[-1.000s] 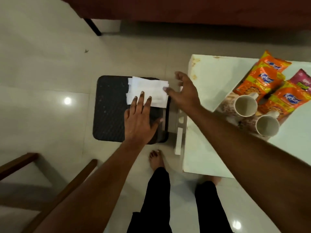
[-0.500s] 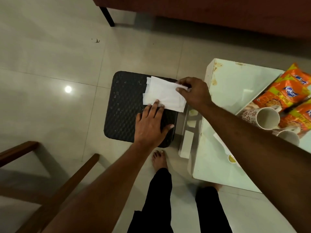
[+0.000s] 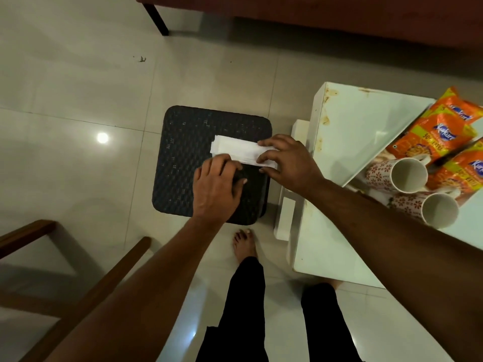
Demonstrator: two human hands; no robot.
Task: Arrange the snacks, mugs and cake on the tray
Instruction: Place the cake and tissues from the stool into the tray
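Both hands fold a white napkin [image 3: 241, 152] on the black stool [image 3: 188, 152]: left hand [image 3: 217, 189] and right hand [image 3: 287, 163] curl fingertips on its edges. Match edges before creasing. Mugs [image 3: 407, 175] and snacks [image 3: 441, 131] wait at three o'clock.

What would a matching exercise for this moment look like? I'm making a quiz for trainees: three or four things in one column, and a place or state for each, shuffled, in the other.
Things:
1. white paper
2. mugs
3. orange snack packets
4. bare foot

Places or states:
A. lying on their sides on the white table, open ends facing the camera
B. on the floor tiles, just below the black tray
C. on the black tray, under both hands
D. at the table's far right edge, beyond the mugs

Pairs: 1-C, 2-A, 3-D, 4-B
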